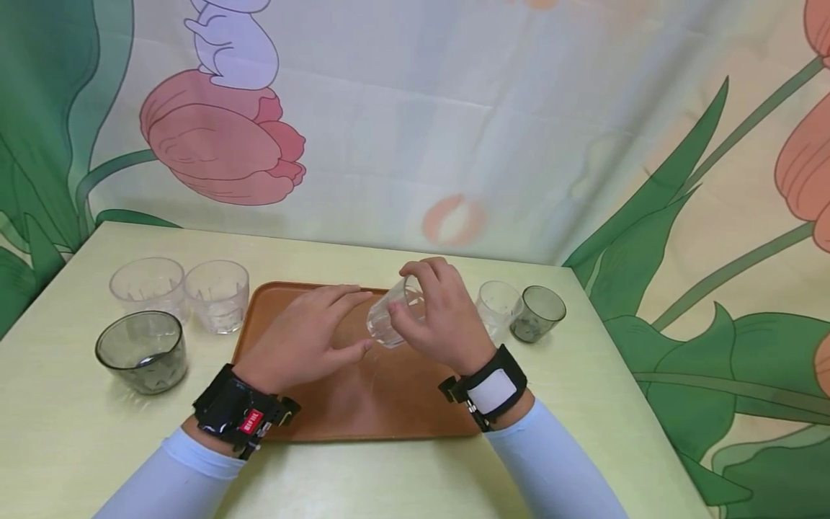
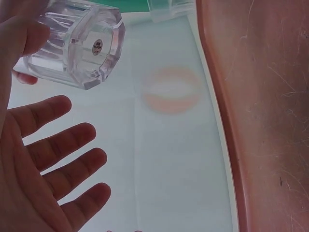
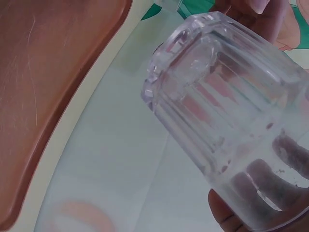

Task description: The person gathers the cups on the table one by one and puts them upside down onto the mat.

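Observation:
My right hand (image 1: 444, 313) grips a clear faceted tumbler (image 1: 382, 323) near its rim. The tumbler is tilted above the brown tray (image 1: 363, 425), its thick base turned toward my left hand. In the right wrist view the tumbler (image 3: 217, 106) fills much of the picture, with fingers showing through its wall. My left hand (image 1: 311, 339) is beside the base, fingers straight and spread, thumb apart. In the left wrist view a small round mark shows on the base of the tumbler (image 2: 79, 43); whether the left thumb touches it I cannot tell.
Left of the tray stand two clear glasses (image 1: 149, 288) (image 1: 219, 299) and a smoky grey one (image 1: 144, 357). Right of it are another clear glass (image 1: 498, 306) and a smoky grey glass (image 1: 537, 317). A printed curtain (image 1: 402, 144) hangs behind the pale table (image 1: 58, 404).

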`<state>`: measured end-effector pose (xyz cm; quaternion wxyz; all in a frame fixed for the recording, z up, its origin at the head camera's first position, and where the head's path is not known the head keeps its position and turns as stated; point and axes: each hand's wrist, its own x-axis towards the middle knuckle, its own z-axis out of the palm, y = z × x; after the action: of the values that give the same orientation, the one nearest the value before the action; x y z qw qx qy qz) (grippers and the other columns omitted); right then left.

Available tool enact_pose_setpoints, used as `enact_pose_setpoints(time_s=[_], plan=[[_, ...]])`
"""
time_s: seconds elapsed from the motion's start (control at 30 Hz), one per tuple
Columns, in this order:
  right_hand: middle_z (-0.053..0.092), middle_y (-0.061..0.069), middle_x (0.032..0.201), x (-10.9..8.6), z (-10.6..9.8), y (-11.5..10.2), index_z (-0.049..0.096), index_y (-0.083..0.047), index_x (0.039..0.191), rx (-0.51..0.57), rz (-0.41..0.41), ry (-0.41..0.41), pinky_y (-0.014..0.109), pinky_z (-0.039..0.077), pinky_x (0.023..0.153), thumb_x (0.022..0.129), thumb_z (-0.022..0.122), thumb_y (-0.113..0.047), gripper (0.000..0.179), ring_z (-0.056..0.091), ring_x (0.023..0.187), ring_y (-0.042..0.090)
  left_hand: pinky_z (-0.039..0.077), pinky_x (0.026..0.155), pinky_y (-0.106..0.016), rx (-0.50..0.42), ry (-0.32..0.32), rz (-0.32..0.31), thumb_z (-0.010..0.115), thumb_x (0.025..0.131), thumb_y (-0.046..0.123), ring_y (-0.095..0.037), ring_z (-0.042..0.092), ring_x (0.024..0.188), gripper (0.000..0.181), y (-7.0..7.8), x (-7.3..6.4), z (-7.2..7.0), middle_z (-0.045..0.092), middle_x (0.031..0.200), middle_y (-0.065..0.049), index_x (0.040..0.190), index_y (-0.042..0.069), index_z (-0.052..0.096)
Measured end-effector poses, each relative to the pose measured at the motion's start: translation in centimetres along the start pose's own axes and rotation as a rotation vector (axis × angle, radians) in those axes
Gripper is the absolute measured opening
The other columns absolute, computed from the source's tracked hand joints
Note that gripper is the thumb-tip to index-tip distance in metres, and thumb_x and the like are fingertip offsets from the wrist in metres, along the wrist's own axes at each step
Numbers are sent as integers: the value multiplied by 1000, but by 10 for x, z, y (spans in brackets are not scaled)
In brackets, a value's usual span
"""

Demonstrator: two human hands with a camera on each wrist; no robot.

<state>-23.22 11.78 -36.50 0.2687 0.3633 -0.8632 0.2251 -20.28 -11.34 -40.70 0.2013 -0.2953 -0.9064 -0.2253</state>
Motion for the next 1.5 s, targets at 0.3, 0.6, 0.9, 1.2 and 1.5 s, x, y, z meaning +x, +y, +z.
enact_pose_setpoints(time_s=[0.3,0.6,0.9,1.2,1.5], plan=[[60,11,113,2,2,-7,59,-5,119,42,-1,9,41,50,89,89,61,-33,41,57,104,26,50,104,-45,4,-6,-9,71,86,49,-20,57,124,65,1,0,2,61,134,-2,140,16,57],[58,12,114,2,3,-10,55,-3,123,64,11,22,41,49,91,91,59,-35,45,56,105,27,52,101,-44,-5,-4,-5,70,87,48,-20,59,121,66,0,-1,2,61,133,-3,141,14,54],[58,13,115,4,4,-11,54,-2,123,84,8,49,40,47,93,91,55,-35,46,55,106,26,55,95,-40,-42,1,-14,74,84,47,-16,61,111,71,2,0,0,64,123,-1,142,13,51],[57,14,116,4,4,-13,54,0,122,102,13,65,39,47,90,91,54,-35,46,53,101,26,55,96,-40,-50,-3,-24,76,82,47,-17,61,111,77,3,-1,-2,65,123,-3,145,11,48],[55,14,110,6,0,-16,52,1,121,174,2,101,35,50,79,93,53,-34,45,54,96,31,57,88,-34,-112,13,-20,80,79,50,-14,61,102,86,8,2,-4,61,121,-2,145,9,42]])
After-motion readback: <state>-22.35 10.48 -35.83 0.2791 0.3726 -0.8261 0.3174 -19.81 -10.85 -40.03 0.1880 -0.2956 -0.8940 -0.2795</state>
